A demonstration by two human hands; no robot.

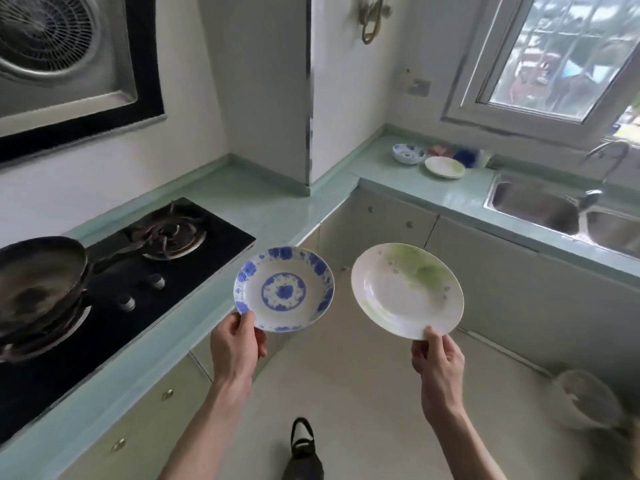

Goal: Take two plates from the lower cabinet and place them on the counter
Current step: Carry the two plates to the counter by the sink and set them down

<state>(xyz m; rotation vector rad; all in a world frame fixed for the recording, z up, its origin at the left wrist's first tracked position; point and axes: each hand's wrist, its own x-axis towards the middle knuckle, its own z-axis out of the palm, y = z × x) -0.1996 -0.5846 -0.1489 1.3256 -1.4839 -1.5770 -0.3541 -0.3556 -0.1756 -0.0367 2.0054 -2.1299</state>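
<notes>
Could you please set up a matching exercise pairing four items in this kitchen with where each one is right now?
Items:
1. blue-patterned plate
2. green-tinted plate
3. frying pan
4. small blue bowl

Places:
A. on the stove
B. held in the right hand
C. on the counter near the window
D. held in the left hand

Pairs: 1-D, 2-B, 3-A, 4-C
</notes>
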